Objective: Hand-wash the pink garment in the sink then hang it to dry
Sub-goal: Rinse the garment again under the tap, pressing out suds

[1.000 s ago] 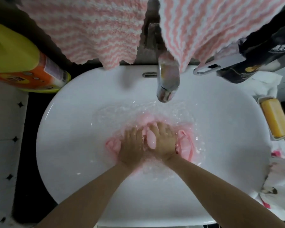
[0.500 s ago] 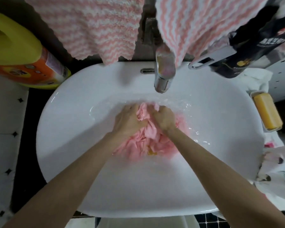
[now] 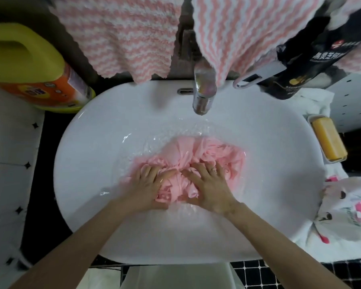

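The pink garment [image 3: 198,151] lies bunched and wet in shallow water at the middle of the white sink [image 3: 92,142]. My left hand [image 3: 148,184] presses down on its near left part with fingers spread. On the near right part my right hand [image 3: 211,184] lies flat, fingers spread, a ring on one finger. The two hands are close together, with a fold of cloth pushed up between them. The far half of the garment is uncovered, just below the tap [image 3: 203,94].
Two pink-and-white striped towels [image 3: 121,34] hang over the sink's back edge. A yellow and orange detergent jug [image 3: 29,65] stands at the left. A black bottle [image 3: 313,53], a yellow soap bar [image 3: 329,140] in a dish and a white printed cloth [image 3: 346,215] are at the right.
Half a second ago both hands gripped the bunched garment close under the tap. They have moved back toward me and now press it down into the water with spread fingers.
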Motion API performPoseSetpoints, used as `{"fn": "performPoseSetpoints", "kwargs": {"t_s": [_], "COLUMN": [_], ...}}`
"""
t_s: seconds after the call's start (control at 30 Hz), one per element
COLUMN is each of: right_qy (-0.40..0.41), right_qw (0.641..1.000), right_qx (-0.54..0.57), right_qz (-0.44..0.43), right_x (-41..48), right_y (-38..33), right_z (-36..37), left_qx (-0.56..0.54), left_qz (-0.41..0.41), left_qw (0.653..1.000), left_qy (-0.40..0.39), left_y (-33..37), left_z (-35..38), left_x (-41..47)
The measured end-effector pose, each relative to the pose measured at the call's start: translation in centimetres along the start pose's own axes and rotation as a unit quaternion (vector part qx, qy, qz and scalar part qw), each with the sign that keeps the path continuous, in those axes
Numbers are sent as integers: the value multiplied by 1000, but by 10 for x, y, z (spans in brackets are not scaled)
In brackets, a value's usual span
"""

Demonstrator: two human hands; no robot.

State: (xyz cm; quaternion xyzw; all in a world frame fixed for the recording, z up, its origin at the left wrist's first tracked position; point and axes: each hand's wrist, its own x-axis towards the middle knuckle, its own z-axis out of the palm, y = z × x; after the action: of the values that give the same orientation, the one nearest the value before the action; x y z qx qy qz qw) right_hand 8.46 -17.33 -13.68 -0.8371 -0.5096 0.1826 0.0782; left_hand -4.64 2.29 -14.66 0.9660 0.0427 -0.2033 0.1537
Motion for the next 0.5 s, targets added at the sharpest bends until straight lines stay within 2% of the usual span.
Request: {"fn": "performPoseSetpoints", "kwargs": {"t_s": [0.07,0.1,0.13,0.17,0.2,0.23,0.27,0.3,0.37,0.43,0.5], "right_qy": [64,136,221,289,311,284,221,163,118,105,51], "right_qw": [991,974,948,918,889,860,831,815,830,850,854], "right_qx": [111,166,192,191,190,212,254,289,307,338,386], "right_qz": [42,76,123,191,277,367,442,475,450,390,345], "right_x": [7,9,10,13,16,21,27,34,46,60,74], "right_y": [-2,1,4,11,19,28,34,39,38,36,33], "right_z": [-19,-27,-34,-39,-42,-42,-42,-38,-36,-36,-42], "left_qx": [-70,-105,-135,-162,-204,-267,-341,-389,-419,-452,-493], "left_qz": [-10,-15,-32,-79,-152,-224,-285,-312,-294,-265,-236], "left_qw": [997,994,985,962,933,902,871,853,854,850,837], "left_qy": [-31,13,103,203,256,255,208,152,91,61,31], "left_y": [2,1,1,0,-1,-3,-4,0,10,19,26], "left_z": [-24,-34,-41,-45,-47,-46,-42,-39,-37,-41,-46], "left_x": [5,8,12,16,22,30,41,52,69,84,95]}}
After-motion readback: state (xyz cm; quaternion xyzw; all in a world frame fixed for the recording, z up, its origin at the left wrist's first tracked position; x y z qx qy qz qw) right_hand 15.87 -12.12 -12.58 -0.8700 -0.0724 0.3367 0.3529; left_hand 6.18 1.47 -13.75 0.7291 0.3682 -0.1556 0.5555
